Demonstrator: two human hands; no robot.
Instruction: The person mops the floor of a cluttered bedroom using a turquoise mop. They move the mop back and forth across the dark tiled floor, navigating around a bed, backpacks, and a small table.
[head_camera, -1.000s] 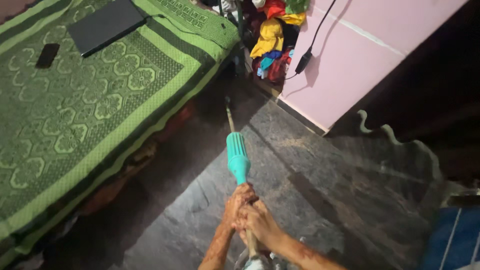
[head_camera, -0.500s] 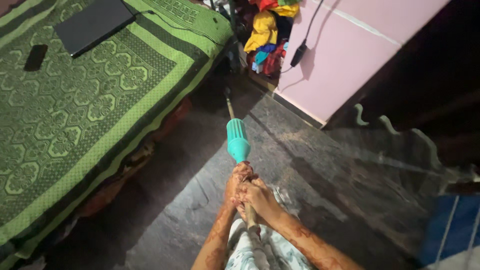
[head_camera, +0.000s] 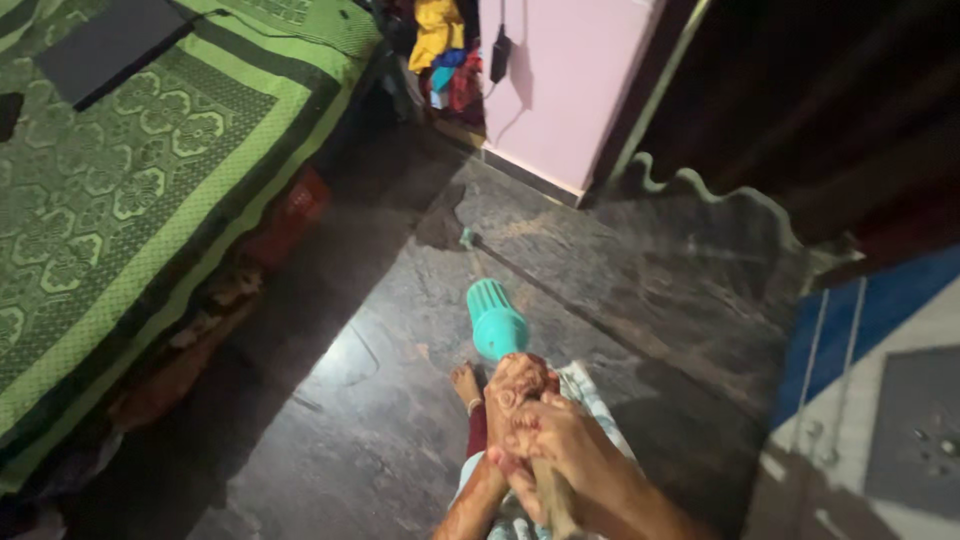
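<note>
- Since the earlier frames the view has swung right: the green patterned bed (head_camera: 130, 190) now fills only the left side, the pink cabinet (head_camera: 565, 80) sits top centre, and a blue-and-grey mat (head_camera: 880, 400) has come in at the right edge.
- Bed cut off by the left and top edges; the space under it is dark, with only a reddish shape (head_camera: 290, 215) showing, too dim to name.
- Dark stone floor (head_camera: 380, 420) – the upper right beyond the cabinet is in shadow, nothing readable there.
- Clothes pile (head_camera: 440, 45), yellow, red and blue, half cropped by the top edge.
- Long stick (head_camera: 555, 505) with a teal ribbed collar (head_camera: 495, 320): it slants up from bottom centre toward the cabinet; its far end on the floor is blurred and hard to make out.
- Right hand (head_camera: 555, 450) clamped round the stick – lower down, nearest the camera.
- Left hand (head_camera: 515, 385) wrapped tight on the stick just below the collar, touching the right hand.
- Bare foot (head_camera: 465, 385) just left of the hands, partly hidden.
</note>
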